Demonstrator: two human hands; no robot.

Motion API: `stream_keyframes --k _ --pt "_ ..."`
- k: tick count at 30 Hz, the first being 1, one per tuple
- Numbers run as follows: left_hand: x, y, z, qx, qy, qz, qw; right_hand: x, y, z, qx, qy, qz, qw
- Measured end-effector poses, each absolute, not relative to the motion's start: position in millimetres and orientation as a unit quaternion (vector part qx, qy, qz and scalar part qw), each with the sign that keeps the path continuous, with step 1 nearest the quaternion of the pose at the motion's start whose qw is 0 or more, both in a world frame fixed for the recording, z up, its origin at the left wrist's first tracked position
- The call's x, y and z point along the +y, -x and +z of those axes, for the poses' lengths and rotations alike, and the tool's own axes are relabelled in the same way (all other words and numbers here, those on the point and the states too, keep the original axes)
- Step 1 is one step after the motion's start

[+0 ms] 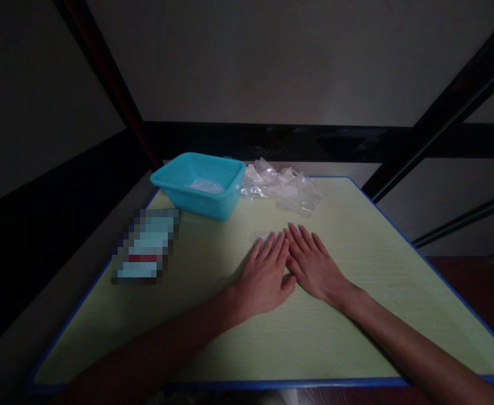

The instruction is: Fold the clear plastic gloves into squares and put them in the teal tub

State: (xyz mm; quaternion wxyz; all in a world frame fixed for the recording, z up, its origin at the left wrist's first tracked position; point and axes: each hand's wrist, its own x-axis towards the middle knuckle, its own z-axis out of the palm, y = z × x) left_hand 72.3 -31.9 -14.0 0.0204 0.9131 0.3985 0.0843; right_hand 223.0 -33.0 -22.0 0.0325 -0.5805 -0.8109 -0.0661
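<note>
My left hand (pixel 264 273) and my right hand (pixel 313 263) lie flat, palms down, side by side on the pale green table (pixel 213 337), fingers stretched forward and fingertips almost touching. Under the left fingertips a small clear plastic bag (pixel 260 235) seems to lie flat on the table; it is faint. A heap of crumpled clear plastic bags (pixel 282 187) sits a little beyond the hands. A turquoise plastic tub (pixel 199 184) stands at the back left with something clear and whitish inside.
A blurred rectangular item (pixel 144 245) lies on the left part of the table. The table has a blue edge (pixel 449 284). Dark metal frame bars (pixel 436 121) cross behind and to both sides, against a plain wall.
</note>
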Motion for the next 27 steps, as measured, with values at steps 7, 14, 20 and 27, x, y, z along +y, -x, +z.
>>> stream_keyframes --k 7,14,20,27 --pt "-34 -72 -14 0.416 -0.905 0.087 0.015 -33 -224 -20 -0.812 0.580 -0.062 0.030" --pt "-34 -62 -14 0.439 -0.893 0.099 0.021 -34 -223 -17 -0.812 0.580 -0.058 0.025" --pt "-33 -55 -17 0.449 -0.887 0.111 0.006 -34 -224 -17 -0.814 0.576 -0.060 0.033" --pt "-32 -50 -16 0.458 -0.884 0.092 -0.001 -34 -229 -16 -0.821 0.567 -0.058 0.032"
